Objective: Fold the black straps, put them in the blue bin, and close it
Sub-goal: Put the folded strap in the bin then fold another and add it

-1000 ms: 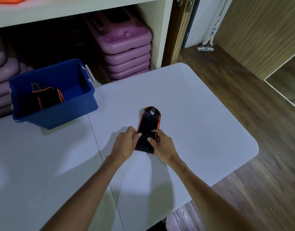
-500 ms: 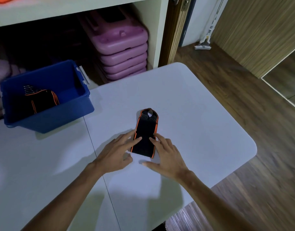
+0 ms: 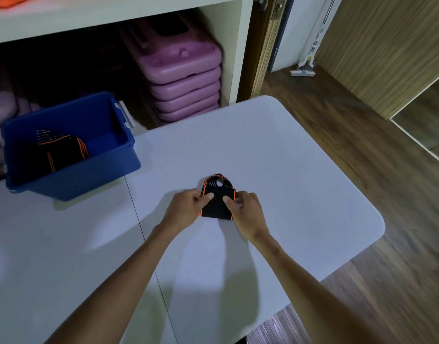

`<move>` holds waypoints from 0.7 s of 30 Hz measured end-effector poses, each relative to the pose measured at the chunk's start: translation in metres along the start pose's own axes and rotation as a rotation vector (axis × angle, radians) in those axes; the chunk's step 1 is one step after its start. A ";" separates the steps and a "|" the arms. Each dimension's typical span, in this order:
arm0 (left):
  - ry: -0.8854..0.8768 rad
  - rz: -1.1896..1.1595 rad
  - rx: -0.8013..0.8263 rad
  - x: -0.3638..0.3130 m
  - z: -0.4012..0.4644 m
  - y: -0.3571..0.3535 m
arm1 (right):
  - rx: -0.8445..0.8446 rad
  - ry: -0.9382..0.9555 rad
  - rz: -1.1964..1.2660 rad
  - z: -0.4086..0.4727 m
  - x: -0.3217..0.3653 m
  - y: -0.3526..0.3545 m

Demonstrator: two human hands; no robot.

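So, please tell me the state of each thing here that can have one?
Black strap on the table: folded over, flat, pinched by both hands.
Left hand: grip closed on the strap's left edge.
Right hand: grip closed on the strap's right edge.
Blue bin: open, no lid on it.
Straps in the bin: already inside, folded.
Pink cases: stacked on the shelf.

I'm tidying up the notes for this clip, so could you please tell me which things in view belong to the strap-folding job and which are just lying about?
Part of the job:
- black strap on the table, held by left hand and right hand
- folded straps already in the bin
- blue bin, open

Just lying about:
- pink stacked steps under the shelf
- mop by the wall
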State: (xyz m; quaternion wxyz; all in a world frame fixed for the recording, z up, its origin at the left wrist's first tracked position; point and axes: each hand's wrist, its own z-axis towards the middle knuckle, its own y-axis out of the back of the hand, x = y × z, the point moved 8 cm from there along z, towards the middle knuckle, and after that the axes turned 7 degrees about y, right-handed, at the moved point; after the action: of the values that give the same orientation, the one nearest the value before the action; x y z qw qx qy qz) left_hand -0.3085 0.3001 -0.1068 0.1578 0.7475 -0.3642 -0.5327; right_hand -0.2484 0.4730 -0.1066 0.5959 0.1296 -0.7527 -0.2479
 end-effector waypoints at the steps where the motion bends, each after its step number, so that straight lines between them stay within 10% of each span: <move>1: 0.022 -0.005 -0.044 0.002 0.002 0.001 | -0.001 -0.027 0.019 0.003 -0.001 -0.001; 13: 0.255 -0.369 0.242 -0.001 0.001 -0.001 | 0.248 -0.097 0.166 0.017 0.008 -0.005; 21: 0.174 -0.468 0.036 0.009 -0.031 0.069 | 0.449 0.088 0.199 0.028 0.077 -0.021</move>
State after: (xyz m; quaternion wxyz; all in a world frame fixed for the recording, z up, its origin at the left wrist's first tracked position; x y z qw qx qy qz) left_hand -0.3044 0.2410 -0.0578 0.0474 0.8573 -0.1757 -0.4816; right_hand -0.2971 0.4239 -0.0580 0.6060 0.1948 -0.7712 -0.0086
